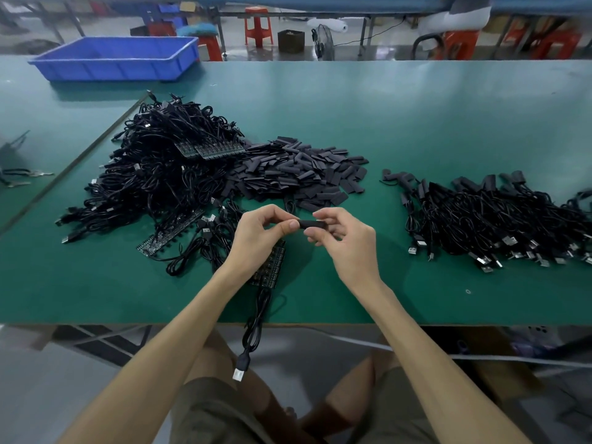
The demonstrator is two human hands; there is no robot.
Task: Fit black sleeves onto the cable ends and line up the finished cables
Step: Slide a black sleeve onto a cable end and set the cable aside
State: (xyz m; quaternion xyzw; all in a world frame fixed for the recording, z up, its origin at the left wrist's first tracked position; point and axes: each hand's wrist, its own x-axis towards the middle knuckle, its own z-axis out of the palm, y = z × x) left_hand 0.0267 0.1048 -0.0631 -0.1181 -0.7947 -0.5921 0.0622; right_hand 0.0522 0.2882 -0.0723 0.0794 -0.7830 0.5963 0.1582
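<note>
- Our left hand [262, 230] and right hand [347, 240] meet low over the green table [400, 107], both pinching. The right hand clamps a black sleeve [313, 224]. The left thumb and fingers close at the sleeve's left mouth, apparently on the end of a cable [256, 318].
- The thumb hides the joint, so we cannot tell how far the end sits inside.
- The cable runs beneath our left wrist and over the table edge, its USB plug [238, 374] hanging free below.
- We judge the fitting step to be in hand. Next, the left pinch should hold the end steady while the right slides the sleeve straight along it.
- A board strip [272, 267] lies under the left hand.
- A heap of loose sleeves [298, 174] lies just beyond the hands, with a tangle of bare cables [160, 174] to its left.
- The finished cables [496, 219] lie well to the right, plugs towards us, where this one likely belongs.
- A blue bin [118, 57] stands at the far left.
</note>
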